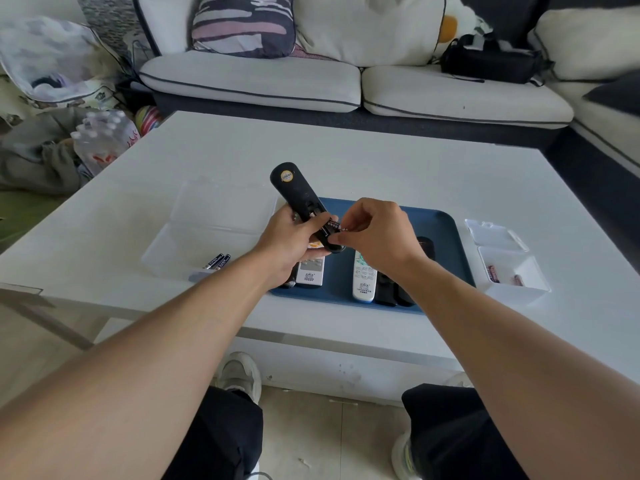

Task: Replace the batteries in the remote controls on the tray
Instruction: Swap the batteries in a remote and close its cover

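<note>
Black remote [298,199], back upward, held above the blue tray [446,233] in the left hand [291,240], fingers wrapped round its lower half; battery [334,226] pinched by the right hand [374,233] at the open compartment (small, likely slippery; best gripped mid-barrel).

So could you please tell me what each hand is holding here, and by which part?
The left hand grips the black remote around its lower half; the right hand pinches a battery by its end, at the remote's open compartment.
</note>
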